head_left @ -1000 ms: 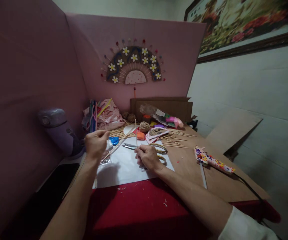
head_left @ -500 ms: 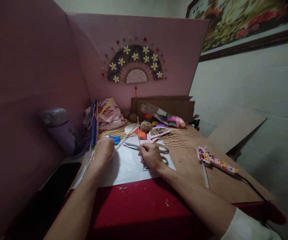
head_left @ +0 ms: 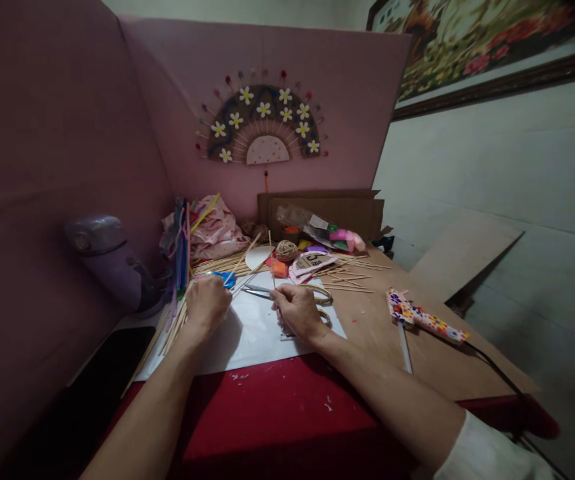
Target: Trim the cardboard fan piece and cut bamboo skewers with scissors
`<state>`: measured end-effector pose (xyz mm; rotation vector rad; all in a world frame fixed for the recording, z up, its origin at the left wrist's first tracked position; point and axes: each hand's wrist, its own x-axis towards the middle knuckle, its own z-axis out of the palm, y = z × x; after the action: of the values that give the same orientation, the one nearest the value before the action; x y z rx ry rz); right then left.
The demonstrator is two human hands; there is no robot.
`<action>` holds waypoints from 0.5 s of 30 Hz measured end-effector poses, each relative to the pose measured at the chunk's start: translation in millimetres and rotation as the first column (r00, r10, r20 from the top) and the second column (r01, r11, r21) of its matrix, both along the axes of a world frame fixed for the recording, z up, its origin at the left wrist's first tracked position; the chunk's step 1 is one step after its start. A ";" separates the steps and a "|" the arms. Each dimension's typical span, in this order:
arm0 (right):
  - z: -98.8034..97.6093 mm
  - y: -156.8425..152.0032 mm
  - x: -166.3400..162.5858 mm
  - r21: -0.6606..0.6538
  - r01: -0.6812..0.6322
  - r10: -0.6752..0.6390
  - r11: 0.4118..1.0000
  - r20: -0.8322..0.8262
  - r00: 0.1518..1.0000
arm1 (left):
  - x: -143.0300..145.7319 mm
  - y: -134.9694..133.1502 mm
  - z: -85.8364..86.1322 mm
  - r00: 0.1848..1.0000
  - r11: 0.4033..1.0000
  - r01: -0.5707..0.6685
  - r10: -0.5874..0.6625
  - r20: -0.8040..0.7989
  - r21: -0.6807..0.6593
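Observation:
My right hand rests on a white sheet and pinches a thin wooden stick that stands upright. My left hand is closed at the sheet's left edge, beside a bundle of wooden sticks, and grips one long stick that slants up to the right. Scissors with gold handles lie just behind my right hand. A blue object sits just past my left hand.
A floral glue gun with its cord lies on the brown board at the right. Loose sticks, a twine ball, paper scraps and a cardboard box crowd the back. A purple bottle stands left, against pink partition walls.
My left hand came down from mid-air to the sheet's left edge and now holds a stick there. The clear plastic piece it held is gone from view. My right hand stayed put.

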<state>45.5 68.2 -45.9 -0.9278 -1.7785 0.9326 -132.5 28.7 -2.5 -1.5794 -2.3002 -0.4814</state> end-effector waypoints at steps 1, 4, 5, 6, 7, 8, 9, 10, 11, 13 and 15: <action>-0.3 0.4 -0.1 -0.005 -0.003 0.003 1.000 -0.013 1.000 | 0.3 -1.0 3.3 0.998 0.993 0.031 -0.037 0.051 0.113; 0.0 1.2 -0.4 -0.010 -0.036 0.035 0.999 -0.055 0.998 | 7.2 -1.9 9.1 0.873 0.865 0.173 -0.356 0.334 0.470; 0.3 1.4 -0.4 -0.004 -0.050 0.049 0.999 -0.068 0.996 | 11.7 -1.4 9.1 0.748 0.814 0.209 -0.491 0.448 0.543; 0.6 1.7 -0.4 0.006 -0.061 0.061 0.998 -0.075 0.995 | 17.0 -0.7 8.1 0.586 0.776 0.246 -0.596 0.549 0.581; 0.8 2.0 -0.3 0.020 -0.071 0.072 0.997 -0.077 0.994 | 22.7 0.3 6.2 0.415 0.751 0.287 -0.657 0.629 0.595; 0.8 2.5 -0.2 0.035 -0.079 0.081 0.996 -0.074 0.994 | 28.4 1.3 3.6 0.272 0.732 0.334 -0.679 0.682 0.594; 0.8 3.0 0.0 0.047 -0.090 0.093 0.995 -0.065 0.994 | 33.5 2.3 0.5 0.167 0.718 0.373 -0.675 0.718 0.588; 0.6 3.6 0.2 0.052 -0.103 0.105 0.993 -0.050 0.993 | 37.8 3.3 -2.7 0.099 0.709 0.404 -0.662 0.743 0.579; 0.4 4.2 0.5 0.049 -0.113 0.114 0.992 -0.032 0.993 | 41.0 4.3 -5.8 0.056 0.704 0.421 -0.649 0.759 0.571; -0.3 5.3 1.3 0.038 -0.124 0.124 0.992 0.015 0.992 | 43.9 5.8 -10.8 0.011 0.707 0.429 -0.627 0.779 0.562; -0.9 6.3 2.0 0.033 -0.149 0.146 0.988 0.065 0.987 | 43.1 6.8 -13.7 0.001 0.711 0.419 -0.623 0.782 0.565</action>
<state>47.6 74.4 -46.8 -0.8176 -1.9323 0.9686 -89.4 35.5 -16.1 -2.4432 -1.8763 -2.4608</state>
